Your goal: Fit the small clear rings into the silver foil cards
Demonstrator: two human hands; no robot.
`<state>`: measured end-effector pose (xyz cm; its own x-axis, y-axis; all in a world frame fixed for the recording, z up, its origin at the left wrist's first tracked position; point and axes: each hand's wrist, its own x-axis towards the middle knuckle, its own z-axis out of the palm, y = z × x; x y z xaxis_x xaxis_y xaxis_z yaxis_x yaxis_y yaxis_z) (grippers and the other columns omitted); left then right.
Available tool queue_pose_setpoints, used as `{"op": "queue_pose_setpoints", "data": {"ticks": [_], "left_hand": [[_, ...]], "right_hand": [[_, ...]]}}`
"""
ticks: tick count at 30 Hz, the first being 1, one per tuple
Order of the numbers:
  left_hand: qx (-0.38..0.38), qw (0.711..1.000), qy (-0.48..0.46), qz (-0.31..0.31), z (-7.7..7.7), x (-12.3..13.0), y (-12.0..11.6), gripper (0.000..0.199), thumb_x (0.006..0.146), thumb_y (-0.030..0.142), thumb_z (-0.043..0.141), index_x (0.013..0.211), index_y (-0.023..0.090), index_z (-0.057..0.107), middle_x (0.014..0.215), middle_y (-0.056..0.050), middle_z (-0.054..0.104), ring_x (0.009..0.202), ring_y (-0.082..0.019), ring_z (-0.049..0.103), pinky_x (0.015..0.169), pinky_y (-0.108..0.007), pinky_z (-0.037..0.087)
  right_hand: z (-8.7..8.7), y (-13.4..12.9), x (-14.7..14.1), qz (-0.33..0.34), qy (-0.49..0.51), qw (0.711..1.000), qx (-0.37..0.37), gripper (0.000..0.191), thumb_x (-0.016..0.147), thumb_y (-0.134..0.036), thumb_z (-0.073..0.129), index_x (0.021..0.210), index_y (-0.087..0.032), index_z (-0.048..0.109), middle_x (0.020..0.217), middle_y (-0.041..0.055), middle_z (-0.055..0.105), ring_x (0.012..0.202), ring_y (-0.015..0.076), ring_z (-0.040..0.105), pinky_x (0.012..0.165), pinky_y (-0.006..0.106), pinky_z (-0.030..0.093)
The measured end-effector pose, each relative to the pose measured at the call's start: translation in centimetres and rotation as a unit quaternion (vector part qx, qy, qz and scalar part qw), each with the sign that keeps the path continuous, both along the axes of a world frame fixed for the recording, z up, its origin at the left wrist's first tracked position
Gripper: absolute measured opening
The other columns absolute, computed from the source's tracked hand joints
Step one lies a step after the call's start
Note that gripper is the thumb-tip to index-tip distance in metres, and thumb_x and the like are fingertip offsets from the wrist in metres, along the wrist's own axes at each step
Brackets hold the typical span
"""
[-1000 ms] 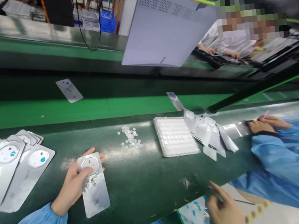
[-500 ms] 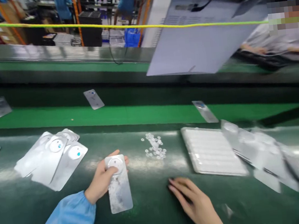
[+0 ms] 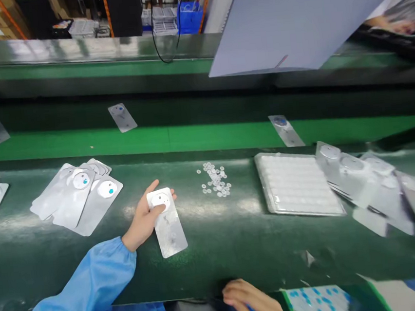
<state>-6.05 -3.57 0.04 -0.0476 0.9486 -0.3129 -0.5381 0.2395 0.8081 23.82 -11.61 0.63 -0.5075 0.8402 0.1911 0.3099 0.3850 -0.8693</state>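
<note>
Left hand: the left hand (image 3: 142,223) holds a silver card (image 3: 172,237), thumb on the round white recess near its upper end, fingers behind it and 2 fingertips showing past its right edge; the grip is closed on the card.
Held card: raised over the dark green worktop (image 3: 202,254), left of the washers, its long side tilted slightly from upright in the view.
Right hand: the right hand (image 3: 256,302) is at the worktop's near edge, fingers bent and close together; a bit of blue shows among them, but I cannot tell whether it is gripped.
Washers: a loose scatter of small white ring washers (image 3: 215,180) lies between the held card and the tray.
Tray: a clear plastic tray (image 3: 300,183) with rows of pockets lies flat right of the washers.
Right-hand pile: silver cards with clear round blisters (image 3: 372,188) overlap untidily beside the tray.
Left-hand pile: overlapping silver cards (image 3: 68,203) lie left of the hand, 2 blue dots clearly visible on them.
Belt: 3 cards lie spaced apart on the green belt (image 3: 198,139) beyond.
Below the edge: a blue-dotted sheet (image 3: 317,304) lies right of the right hand.
</note>
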Motion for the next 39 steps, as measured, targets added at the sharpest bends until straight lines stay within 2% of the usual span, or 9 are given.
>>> {"op": "queue_pose_setpoints", "data": {"ticks": [5,9,12,15,19,25,29,33,39], "left_hand": [[0.054,0.989,0.127,-0.045,0.4,0.3,-0.6,0.078,0.095,0.028,0.067,0.158,0.034,0.022,0.146,-0.015,0.058,0.126,-0.031,0.064,0.095,-0.04,0.053],[0.082,0.974,0.204,-0.053,0.5,0.4,-1.0,0.052,0.098,0.027,0.061,0.145,0.029,0.039,0.143,-0.013,0.059,0.124,-0.027,0.064,0.095,-0.036,0.052],[0.104,0.958,0.26,-0.055,0.5,0.4,-1.0,0.035,0.098,0.023,0.059,0.132,0.025,0.052,0.127,-0.009,0.067,0.104,-0.021,0.069,0.087,-0.031,0.053],[0.122,0.947,0.291,-0.061,0.6,0.4,-1.0,0.026,0.095,0.018,0.059,0.121,0.023,0.061,0.112,-0.005,0.07,0.087,-0.017,0.067,0.078,-0.027,0.052],[0.121,0.942,0.303,-0.083,0.5,0.5,-1.1,0.026,0.091,0.018,0.064,0.117,0.02,0.067,0.1,-0.006,0.074,0.076,-0.017,0.068,0.066,-0.026,0.053],[0.158,0.938,0.281,-0.124,0.8,0.8,-1.0,0.034,0.09,0.03,0.073,0.124,0.027,0.075,0.129,-0.006,0.073,0.121,-0.03,0.067,0.101,-0.039,0.055],[0.163,0.941,0.275,-0.113,1.0,0.8,-0.9,0.027,0.092,0.029,0.071,0.118,0.033,0.077,0.126,-0.002,0.074,0.121,-0.031,0.067,0.104,-0.044,0.055],[0.129,0.947,0.283,-0.075,1.0,0.8,-0.8,0.015,0.086,0.029,0.077,0.1,0.029,0.084,0.112,-0.004,0.079,0.11,-0.031,0.073,0.1,-0.043,0.057],[0.113,0.953,0.275,-0.061,0.9,0.8,-0.7,0.01,0.085,0.028,0.079,0.094,0.026,0.084,0.107,-0.004,0.08,0.106,-0.03,0.075,0.098,-0.04,0.058]], "right_hand": [[0.9,5.0,-3.8,-0.102,0.044,0.965,-0.236,0.032,0.095,-0.047,0.066,0.095,-0.018,0.081,0.074,0.0067,0.076,0.051,0.0164,0.067,0.052,0.027,0.059],[2.0,10.1,-7.2,-0.042,0.026,0.98,-0.191,0.036,0.099,-0.048,0.058,0.107,-0.02,0.079,0.069,0.004,0.07,0.071,0.0202,0.07,0.075,0.035,0.059],[2.7,11.7,-8.9,-0.005,0.01,0.984,-0.175,0.034,0.102,-0.042,0.052,0.123,-0.022,0.07,0.084,0.0038,0.068,0.074,0.0183,0.069,0.074,0.034,0.057],[3.0,12.2,-9.7,0.023,0.042,0.975,-0.218,0.031,0.101,-0.039,0.055,0.129,-0.026,0.051,0.09,0.0002,0.064,0.071,0.0155,0.068,0.07,0.03,0.055],[3.1,12.6,-10.2,0.054,0.07,0.961,-0.263,0.024,0.1,-0.038,0.058,0.113,-0.028,0.04,0.087,-0.0034,0.063,0.071,0.0134,0.065,0.07,0.028,0.055],[2.8,13.0,-9.9,0.093,0.041,0.952,-0.29,0.021,0.103,-0.036,0.055,0.106,-0.027,0.036,0.089,-0.0021,0.061,0.074,0.0134,0.062,0.072,0.029,0.053],[3.0,13.0,-9.8,0.107,0.032,0.945,-0.308,0.022,0.102,-0.04,0.055,0.107,-0.026,0.037,0.089,-0.0013,0.061,0.069,0.013,0.058,0.066,0.028,0.051],[3.0,12.7,-10.2,0.042,0.088,0.937,-0.337,0.036,0.094,-0.045,0.068,0.108,-0.026,0.041,0.084,-0.0021,0.065,0.061,0.0114,0.055,0.055,0.024,0.048],[3.3,12.2,-10.4,0.003,-0.006,0.958,-0.287,0.034,0.09,-0.052,0.07,0.087,-0.018,0.068,0.072,0.0032,0.065,0.066,0.0155,0.059,0.055,0.025,0.047]]}}
